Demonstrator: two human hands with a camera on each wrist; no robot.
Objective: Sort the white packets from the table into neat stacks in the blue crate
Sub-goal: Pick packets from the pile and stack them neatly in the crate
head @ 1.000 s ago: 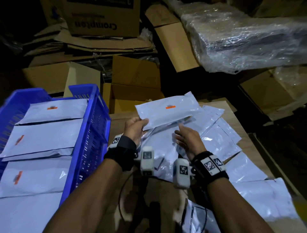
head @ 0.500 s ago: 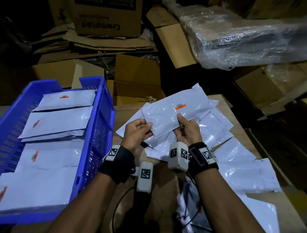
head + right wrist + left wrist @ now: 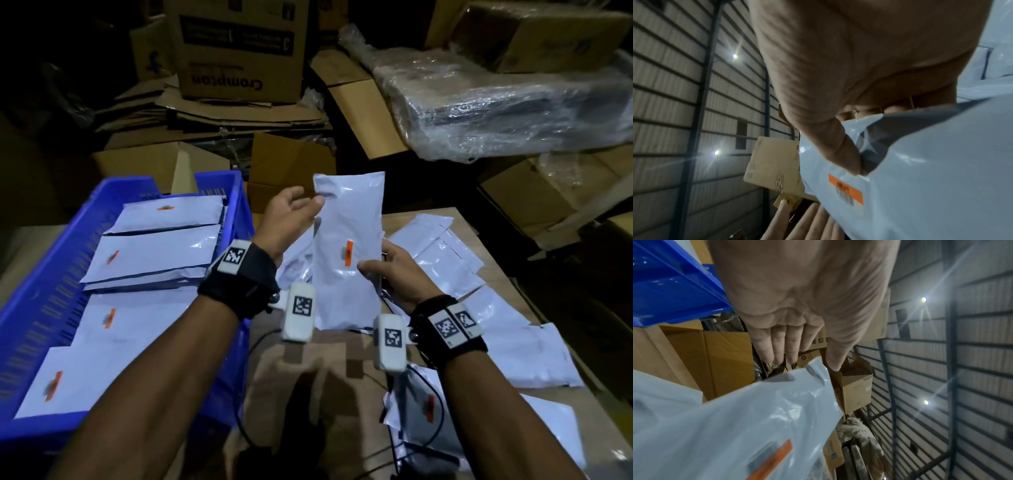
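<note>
I hold one white packet [image 3: 346,219] with an orange label upright over the table, just right of the blue crate [image 3: 41,284]. My right hand [image 3: 375,257] pinches its right edge, thumb on the front, fingers behind; the right wrist view shows that grip [image 3: 851,146] on the packet [image 3: 931,162]. My left hand [image 3: 301,209] is at the packet's top left corner with straight fingers [image 3: 777,350] just above the packet [image 3: 756,418]. Whether they touch it is unclear. White packets [image 3: 161,253] lie in overlapping stacks inside the crate. Loose packets [image 3: 442,253] lie scattered on the table.
The brown table top [image 3: 308,377] carries a black cable [image 3: 253,346] and more packets [image 3: 534,353] near its right edge. Cardboard boxes [image 3: 239,51] and a plastic-wrapped bundle [image 3: 496,102] crowd the space behind. The crate's blue wall [image 3: 674,280] is close by my left hand.
The packet has risen off the pile and turned from crosswise to upright. My left hand let go of its end and moved up to the top corner; the right hand keeps its hold.
</note>
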